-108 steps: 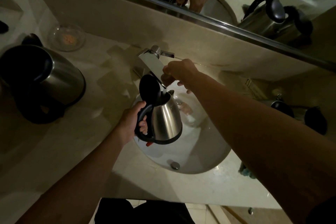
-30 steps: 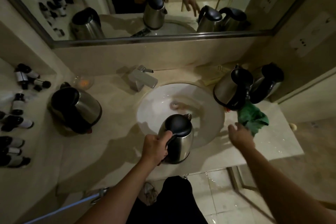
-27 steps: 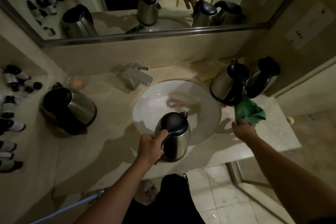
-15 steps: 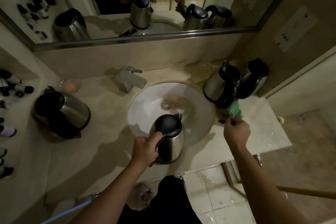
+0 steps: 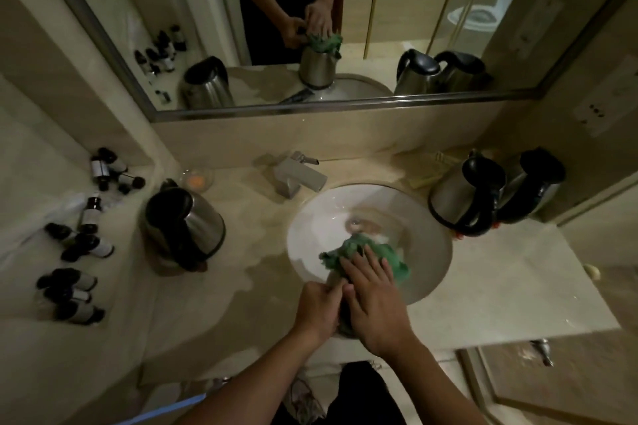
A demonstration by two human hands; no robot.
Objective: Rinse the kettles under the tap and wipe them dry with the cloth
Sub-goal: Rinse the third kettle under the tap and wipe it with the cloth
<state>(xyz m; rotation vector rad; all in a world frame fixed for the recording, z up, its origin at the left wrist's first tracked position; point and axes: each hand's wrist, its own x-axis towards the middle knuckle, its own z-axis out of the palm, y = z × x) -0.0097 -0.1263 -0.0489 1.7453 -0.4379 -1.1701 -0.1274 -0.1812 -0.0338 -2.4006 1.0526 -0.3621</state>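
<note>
A steel kettle with a black lid (image 5: 345,323) stands at the front rim of the white sink (image 5: 428,252), almost hidden under my hands and the green cloth (image 5: 366,252). My left hand (image 5: 319,309) grips its handle. My right hand (image 5: 374,300) lies flat on the cloth, pressing it over the kettle's top. A second kettle (image 5: 184,229) sits on the counter to the left. Two more kettles (image 5: 464,198) (image 5: 531,186) stand at the back right. The square tap (image 5: 300,176) is behind the sink, with no water visible.
Several small dark bottles (image 5: 77,245) line the left shelf. A glass dish (image 5: 196,179) sits near the back wall. The mirror (image 5: 310,28) above reflects my hands and the kettles. Wet patches mark the counter (image 5: 500,286); its front edge is close to me.
My right hand picked up the green cloth from beside the right kettles and brought it left onto the kettle that my left hand holds. Earlier, that kettle was under the tap.
</note>
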